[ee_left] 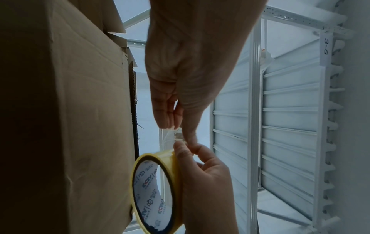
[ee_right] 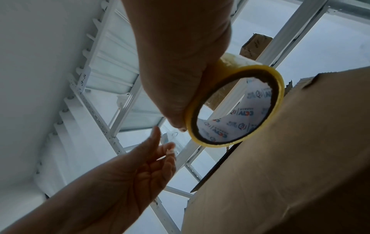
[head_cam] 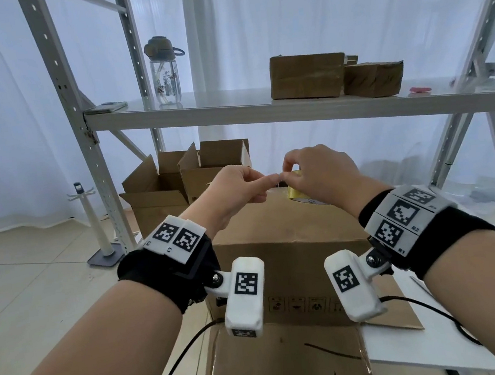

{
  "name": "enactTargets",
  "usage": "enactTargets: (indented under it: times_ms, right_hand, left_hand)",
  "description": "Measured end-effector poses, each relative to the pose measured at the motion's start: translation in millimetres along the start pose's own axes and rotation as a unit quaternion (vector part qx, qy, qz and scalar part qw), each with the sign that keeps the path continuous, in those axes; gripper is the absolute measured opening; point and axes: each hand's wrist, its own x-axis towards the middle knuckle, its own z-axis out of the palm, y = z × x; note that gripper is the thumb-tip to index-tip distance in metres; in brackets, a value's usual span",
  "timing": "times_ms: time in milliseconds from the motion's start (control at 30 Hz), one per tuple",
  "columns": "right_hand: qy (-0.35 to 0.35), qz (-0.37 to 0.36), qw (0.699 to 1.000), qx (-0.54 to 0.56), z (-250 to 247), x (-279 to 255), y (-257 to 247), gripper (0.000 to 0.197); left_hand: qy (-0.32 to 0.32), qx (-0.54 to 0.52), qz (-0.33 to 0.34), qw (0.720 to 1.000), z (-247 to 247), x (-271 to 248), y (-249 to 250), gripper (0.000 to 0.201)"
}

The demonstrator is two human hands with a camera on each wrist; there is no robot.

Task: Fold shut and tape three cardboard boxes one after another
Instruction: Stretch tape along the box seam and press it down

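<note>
A closed-looking brown cardboard box (head_cam: 280, 245) stands right in front of me. Above its far edge my right hand (head_cam: 288, 174) grips a roll of yellow tape (head_cam: 294, 192). My left hand (head_cam: 271, 181) pinches the clear loose tape end between thumb and fingers, close beside the right fingertips. In the left wrist view the left hand (ee_left: 176, 127) holds the tape end (ee_left: 173, 136) just above the roll (ee_left: 156, 190), beside the box (ee_left: 70, 110). The right wrist view shows the right hand (ee_right: 178, 123) round the roll (ee_right: 236, 107) and the left hand (ee_right: 167, 147) below it.
Two open cardboard boxes (head_cam: 157, 194) (head_cam: 218, 162) stand on the floor behind. On the metal shelf (head_cam: 231, 109) above are two taped boxes (head_cam: 307, 75) (head_cam: 372, 79) and a water bottle (head_cam: 165, 73). A white stand (head_cam: 93, 223) is at left. A cardboard flap (head_cam: 284, 362) lies toward me.
</note>
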Motion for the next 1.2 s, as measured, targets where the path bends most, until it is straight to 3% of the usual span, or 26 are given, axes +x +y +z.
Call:
enactTargets:
  times_ms: [133,233,400,600,733,833,933,1200]
  right_hand:
    - [0.005,0.001,1.000,0.000,-0.6,-0.7,1.7,0.023]
    - [-0.003,0.003,1.000,-0.011,-3.3,-3.0,6.8,0.027]
    - [-0.046,0.012,0.996,-0.080,-7.3,-14.1,19.3,0.034]
    - [-0.010,0.034,0.999,-0.025,-10.8,-22.4,23.9,0.028]
    - [0.011,0.111,0.993,-0.027,-18.1,-50.0,56.4,0.022]
    - [0.021,0.186,0.982,-0.013,-21.7,-91.0,93.1,0.020]
    - [-0.018,0.241,0.970,0.000,-11.8,-131.2,121.4,0.017]
    - [-0.127,0.291,0.948,-0.005,44.9,-220.5,190.4,0.023]
  left_hand:
    - [0.009,0.048,0.019,0.999,2.7,-3.0,0.4,0.006]
    - [0.003,0.045,0.022,0.999,1.7,-5.0,2.6,0.002]
    - [-0.037,0.066,0.028,0.997,-1.8,-9.0,11.4,0.005]
    - [-0.021,0.084,0.032,0.996,4.3,-16.1,10.4,0.012]
    - [-0.053,0.153,0.041,0.986,22.2,-22.4,0.0,0.016]
    - [-0.122,0.154,0.045,0.979,52.0,-29.0,-6.2,0.017]
    - [-0.210,0.121,0.044,0.969,105.2,-39.7,-9.8,0.014]
    - [-0.370,0.177,0.015,0.912,270.3,-49.5,-76.0,0.012]
